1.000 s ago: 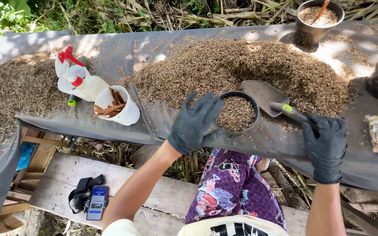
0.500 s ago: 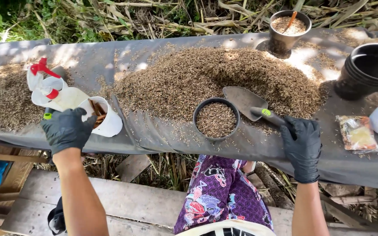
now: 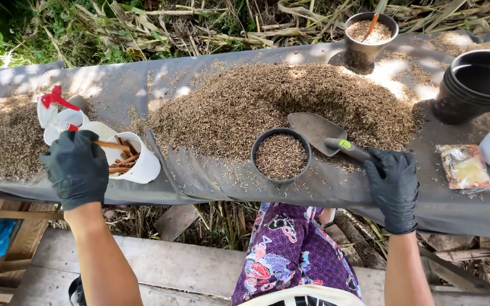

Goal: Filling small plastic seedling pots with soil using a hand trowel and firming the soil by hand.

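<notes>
Your left hand [image 3: 76, 168], a second ago at the rim of the filled black pot [image 3: 281, 155], now sits over the white cup [image 3: 134, 161], gloved fingers closed on a brown stick [image 3: 110, 145] drawn from it.

We see our left hand [image 3: 77, 167] over the white cup [image 3: 137, 161] of brown sticks, w/ the spray bottle [image 3: 58, 113] touching it on the far side, so that corner is tight; btwn the cup and the small black pot [image 3: 281, 156] the grey sheet [image 3: 199, 181] lies bare, an open lane along the near edge; the husk pile [image 3: 267, 107] fills the middle; our right hand [image 3: 392, 184] grips the trowel [image 3: 324, 133], whose blade sits just beside the pot's rim, little room there; right of it, the plastic packet [image 3: 465, 167] and stacked black pots [image 3: 474, 85] crowd the end; the filled pot [image 3: 370, 37] blocks the far edge.
</notes>
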